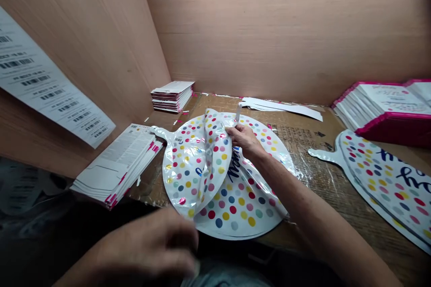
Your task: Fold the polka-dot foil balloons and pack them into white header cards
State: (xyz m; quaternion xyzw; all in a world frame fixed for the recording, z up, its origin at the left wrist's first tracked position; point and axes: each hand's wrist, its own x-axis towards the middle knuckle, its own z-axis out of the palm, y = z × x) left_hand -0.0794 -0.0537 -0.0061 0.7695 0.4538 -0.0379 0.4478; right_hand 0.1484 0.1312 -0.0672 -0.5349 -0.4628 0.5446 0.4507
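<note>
A flat, uninflated foil balloon (188, 166), white with coloured dots, lies partly folded over a stack of similar dotted foil balloons (235, 219) in front of me. My right hand (247, 140) pinches the folded balloon near its upper right edge. Part of some dark lettering shows below that hand. My left hand (158, 242) is in the lower foreground, off the balloons and blurred by motion. Its fingers are bent, with a gap between them and the thumb, and I see nothing in it.
Printed white cards are stacked at left (114, 161) and by the back wall (173, 95). More cards stand in a pink-edged box (390, 121) at right, behind another dotted balloon pile (387, 179). White paper strips (283, 108) lie behind. A barcode sheet (50, 85) hangs on the left panel.
</note>
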